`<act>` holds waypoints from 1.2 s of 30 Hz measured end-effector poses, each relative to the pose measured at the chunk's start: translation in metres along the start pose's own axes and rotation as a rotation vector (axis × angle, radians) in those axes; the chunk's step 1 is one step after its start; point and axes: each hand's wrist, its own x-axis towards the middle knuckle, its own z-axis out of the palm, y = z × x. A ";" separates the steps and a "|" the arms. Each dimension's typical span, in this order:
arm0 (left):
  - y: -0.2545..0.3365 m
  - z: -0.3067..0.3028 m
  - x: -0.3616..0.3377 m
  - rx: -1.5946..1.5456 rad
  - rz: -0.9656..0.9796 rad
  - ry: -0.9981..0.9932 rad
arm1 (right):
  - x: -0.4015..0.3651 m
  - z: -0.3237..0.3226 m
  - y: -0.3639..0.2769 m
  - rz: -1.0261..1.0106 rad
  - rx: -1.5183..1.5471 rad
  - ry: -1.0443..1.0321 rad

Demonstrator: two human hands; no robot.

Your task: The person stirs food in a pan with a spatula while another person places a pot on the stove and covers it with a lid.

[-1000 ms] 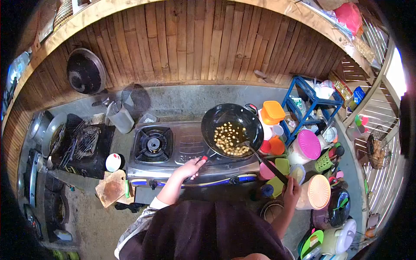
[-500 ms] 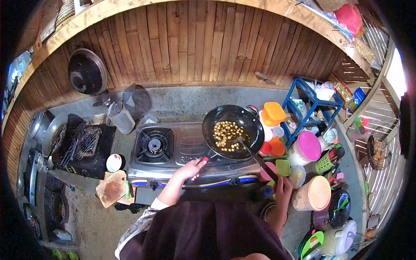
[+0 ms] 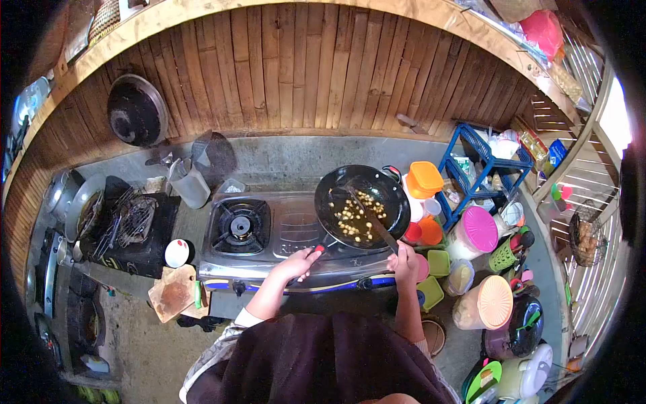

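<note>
A black wok (image 3: 330, 180) sits over the right burner of a steel gas stove (image 3: 294, 214). Small golden pieces (image 3: 348, 219) lie in dark, shiny oil inside it; their kind is too small to tell. My left hand (image 3: 297, 263) is closed around the wok's handle, whose red part (image 3: 319, 248) shows by the thumb. My right hand (image 3: 404, 264) is wrapped round the handle of a long dark spatula (image 3: 381, 232). The spatula's head reaches into the far side of the wok, among the pieces.
The left burner (image 3: 239, 227) carries no pot. Close on the right stand an orange container (image 3: 425, 179), a pink-lidded tub (image 3: 480, 227) and a blue rack (image 3: 449, 169). Left of the stove are a cutting board (image 3: 172, 294), a red-and-white cup (image 3: 177, 253) and a grill rack (image 3: 136, 222).
My right hand has moved left and up toward the wok, pushing the spatula's head to the far side. The golden pieces have spread out. My left hand stays on the wok's handle.
</note>
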 end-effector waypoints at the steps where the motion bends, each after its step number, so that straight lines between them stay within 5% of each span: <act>1: 0.000 0.000 0.000 0.000 0.001 0.001 | 0.004 0.002 0.003 -0.001 0.000 -0.001; 13: 0.004 0.002 -0.004 -0.008 -0.027 0.026 | 0.013 0.003 0.007 0.066 0.087 0.002; 22: -0.004 0.001 0.004 -0.033 -0.010 0.015 | -0.026 -0.015 -0.026 -0.105 -0.018 -0.031; 36: 0.004 -0.001 -0.003 0.036 -0.011 0.017 | -0.076 -0.062 -0.069 -0.101 -0.068 0.260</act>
